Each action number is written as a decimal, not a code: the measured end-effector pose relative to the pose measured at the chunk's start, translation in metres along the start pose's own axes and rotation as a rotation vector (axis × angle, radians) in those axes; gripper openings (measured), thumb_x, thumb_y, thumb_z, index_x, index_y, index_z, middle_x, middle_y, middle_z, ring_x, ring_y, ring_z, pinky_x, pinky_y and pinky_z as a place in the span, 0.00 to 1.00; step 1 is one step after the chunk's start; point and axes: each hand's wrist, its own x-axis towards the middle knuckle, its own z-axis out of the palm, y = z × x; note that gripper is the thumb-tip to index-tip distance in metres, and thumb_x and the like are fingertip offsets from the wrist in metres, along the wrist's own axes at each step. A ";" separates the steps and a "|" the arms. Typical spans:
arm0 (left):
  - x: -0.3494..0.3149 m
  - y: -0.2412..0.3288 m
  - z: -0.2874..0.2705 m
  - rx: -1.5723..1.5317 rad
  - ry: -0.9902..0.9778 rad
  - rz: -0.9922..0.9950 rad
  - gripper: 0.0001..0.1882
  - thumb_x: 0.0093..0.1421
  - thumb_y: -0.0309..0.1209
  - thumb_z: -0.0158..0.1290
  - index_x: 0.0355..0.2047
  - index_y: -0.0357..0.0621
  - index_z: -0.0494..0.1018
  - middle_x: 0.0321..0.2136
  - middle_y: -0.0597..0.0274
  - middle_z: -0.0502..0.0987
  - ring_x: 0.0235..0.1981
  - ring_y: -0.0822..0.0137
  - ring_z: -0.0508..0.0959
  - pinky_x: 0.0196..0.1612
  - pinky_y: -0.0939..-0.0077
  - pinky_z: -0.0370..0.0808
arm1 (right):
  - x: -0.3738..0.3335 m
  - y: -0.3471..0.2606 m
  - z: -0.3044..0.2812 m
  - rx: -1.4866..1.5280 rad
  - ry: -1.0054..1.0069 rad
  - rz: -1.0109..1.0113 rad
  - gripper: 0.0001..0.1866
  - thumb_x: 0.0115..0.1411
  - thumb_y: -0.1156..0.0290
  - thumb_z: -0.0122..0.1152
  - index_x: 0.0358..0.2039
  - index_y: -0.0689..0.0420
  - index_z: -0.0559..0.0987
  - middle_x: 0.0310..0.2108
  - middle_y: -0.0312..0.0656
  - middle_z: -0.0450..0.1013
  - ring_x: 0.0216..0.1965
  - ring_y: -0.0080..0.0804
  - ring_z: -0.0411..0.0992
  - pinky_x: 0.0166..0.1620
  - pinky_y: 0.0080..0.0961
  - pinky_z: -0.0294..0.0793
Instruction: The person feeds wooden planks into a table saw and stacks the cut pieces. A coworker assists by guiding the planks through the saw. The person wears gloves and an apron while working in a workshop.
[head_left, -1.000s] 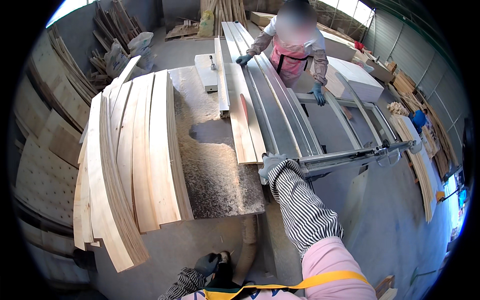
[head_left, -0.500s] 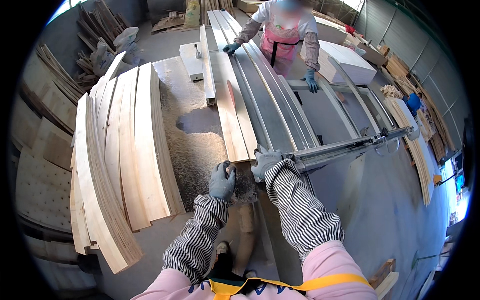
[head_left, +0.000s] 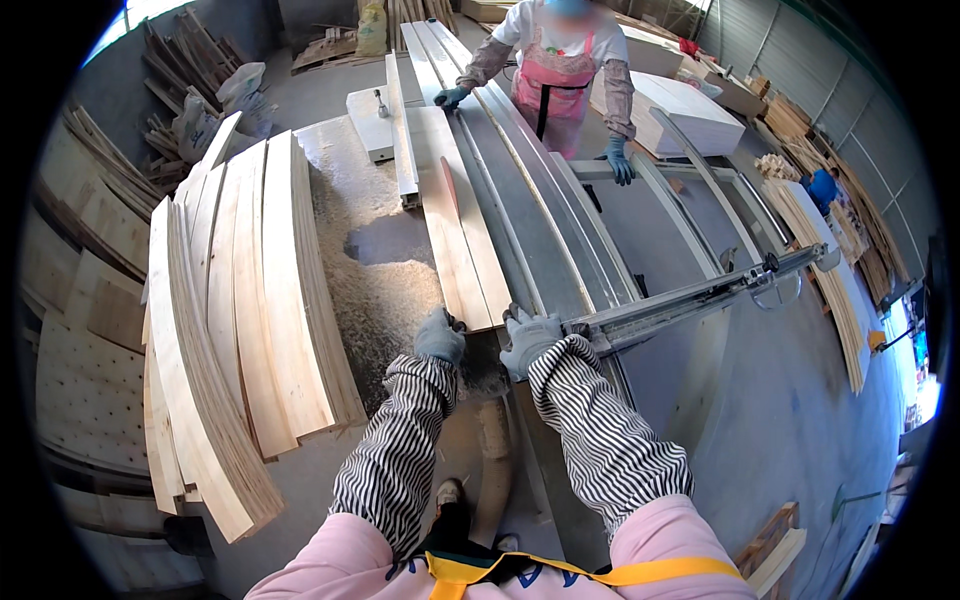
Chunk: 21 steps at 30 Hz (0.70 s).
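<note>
A pale wooden board lies lengthwise on the saw table, with a narrower wooden strip along its right side. Between them, farther up, stands a thin red upright plate. My left hand, in a grey glove, has its fingers curled at the board's near left corner. At the near right corner of the strip, my gloved right hand is closed with fingertips on its edge. The undersides of both grips are hidden. Across the table, a co-worker's left-side gloved hand touches the far end of the work.
Stacked long boards stand left of the sawdust-covered table. A metal sliding frame reaches out to the right; the co-worker's other gloved hand rests on it. A fence bar lies beyond the board, and a hose runs below.
My left hand has moved up from the sawdust to the board's near end. The board and strip have shifted slightly toward me, and my right hand stays at the strip's end.
</note>
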 end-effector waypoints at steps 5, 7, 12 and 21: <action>-0.016 0.003 -0.008 0.125 -0.107 -0.044 0.15 0.51 0.38 0.58 0.34 0.41 0.73 0.32 0.47 0.78 0.37 0.50 0.78 0.41 0.62 0.73 | -0.014 0.002 0.014 0.037 0.003 -0.014 0.38 0.53 0.44 0.49 0.61 0.51 0.61 0.66 0.37 0.50 0.58 0.33 0.62 0.58 0.40 0.54; -0.023 0.005 -0.012 0.125 -0.139 -0.054 0.16 0.50 0.38 0.58 0.34 0.41 0.74 0.33 0.47 0.78 0.39 0.51 0.78 0.41 0.63 0.73 | -0.019 0.001 0.018 0.025 0.040 -0.023 0.38 0.53 0.44 0.48 0.60 0.52 0.63 0.65 0.40 0.53 0.58 0.35 0.60 0.58 0.43 0.53; -0.030 0.002 -0.013 0.171 -0.195 -0.070 0.18 0.51 0.39 0.58 0.38 0.41 0.74 0.35 0.46 0.78 0.41 0.51 0.77 0.44 0.62 0.73 | -0.029 -0.009 0.023 0.003 0.010 0.011 0.37 0.54 0.43 0.48 0.59 0.54 0.64 0.65 0.42 0.53 0.59 0.35 0.60 0.58 0.43 0.53; -0.038 -0.003 -0.013 0.146 -0.235 -0.053 0.18 0.53 0.42 0.56 0.40 0.45 0.74 0.37 0.49 0.78 0.42 0.52 0.77 0.45 0.62 0.72 | -0.033 -0.011 0.038 0.011 0.073 0.006 0.38 0.53 0.44 0.49 0.60 0.55 0.63 0.65 0.41 0.53 0.57 0.34 0.62 0.55 0.44 0.56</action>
